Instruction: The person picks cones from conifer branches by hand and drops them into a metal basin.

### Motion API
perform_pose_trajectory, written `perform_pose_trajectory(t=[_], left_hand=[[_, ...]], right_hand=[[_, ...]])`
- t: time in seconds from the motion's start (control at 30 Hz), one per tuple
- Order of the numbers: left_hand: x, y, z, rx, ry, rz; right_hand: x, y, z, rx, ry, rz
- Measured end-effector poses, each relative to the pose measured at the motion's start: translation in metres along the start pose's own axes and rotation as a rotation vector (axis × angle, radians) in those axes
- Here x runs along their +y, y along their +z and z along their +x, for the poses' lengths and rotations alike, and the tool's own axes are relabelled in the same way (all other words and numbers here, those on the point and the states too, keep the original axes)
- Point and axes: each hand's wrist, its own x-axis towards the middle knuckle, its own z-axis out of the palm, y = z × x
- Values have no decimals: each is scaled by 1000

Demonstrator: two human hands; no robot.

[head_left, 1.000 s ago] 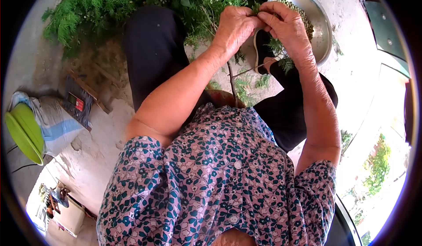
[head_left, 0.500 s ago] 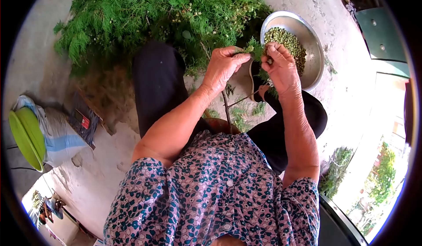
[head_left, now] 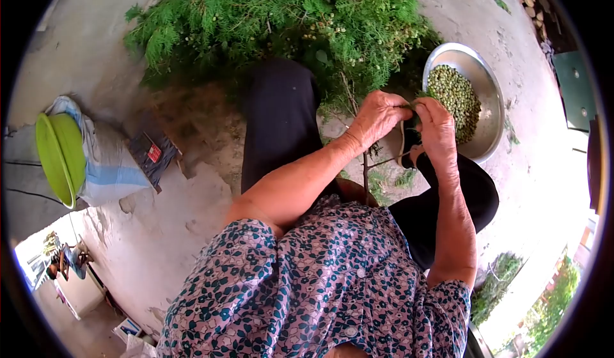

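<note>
My left hand (head_left: 382,116) is closed in a pinch on a small green evergreen sprig (head_left: 425,93). Close against it, my right hand (head_left: 437,125) has its fingers pinched at the same sprig; whatever lies between the fingertips is hidden. A brown branch (head_left: 366,178) with a side twig runs up from between my legs and passes below my left hand. Just beyond my right hand stands a metal basin (head_left: 493,128) holding many small round green seed cones (head_left: 455,96).
A big heap of leafy evergreen branches (head_left: 275,25) lies on the concrete floor ahead. At left, a lime-green plastic basin (head_left: 61,156) rests against a white and blue sack (head_left: 112,166). Firewood (head_left: 529,0) and a green cabinet (head_left: 574,89) are at the far right.
The view has shifted, so the scene sits farther right and lower. My hands have come together at the sprig, and my right fingers have turned down over it.
</note>
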Motion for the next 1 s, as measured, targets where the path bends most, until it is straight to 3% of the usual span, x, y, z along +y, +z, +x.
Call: perform_pose_trajectory(t=[0.03, 0.1, 0.23, 0.37, 0.4, 0.5, 0.57, 0.63, 0.7, 0.77, 0.83, 0.87, 0.93, 1.0], left_hand=[[0, 0, 0, 4, -100, -63], [2, 2, 0, 12, -64, -69], [7, 7, -1, 11, -162, -103], [3, 14, -1, 29, -121, -109], [3, 15, -1, 30, -154, -204], [7, 15, 0, 13, -206, -279], [8, 14, 0, 44, -222, -315], [-1, 19, 2, 56, -201, -302], [-5, 20, 3, 85, -150, -284], [-1, 18, 3, 91, -163, -303], [-7, 21, 5, 104, -135, -282], [-8, 22, 5, 102, -147, -277], [-11, 25, 4, 115, -109, -280], [-14, 29, 4, 105, -97, -303]], right_hand=[[-7, -2, -2, -29, 338, 253], [4, -16, 1, -139, 432, 601], [50, -42, 13, 25, 433, 871], [87, -98, 38, 595, 263, 1256], [100, -111, 39, 596, 263, 1254], [121, -124, 25, 737, 356, 1199], [106, -99, 1, 236, 318, -104], [62, -48, -11, 249, 375, 672], [52, -11, -25, -208, 349, 238], [77, 35, -46, -363, 300, 369], [63, 60, -56, -418, 423, 362], [96, 74, -54, -500, 341, 94], [125, 96, -50, -558, -80, -518], [112, 99, -53, -506, 4, -544]])
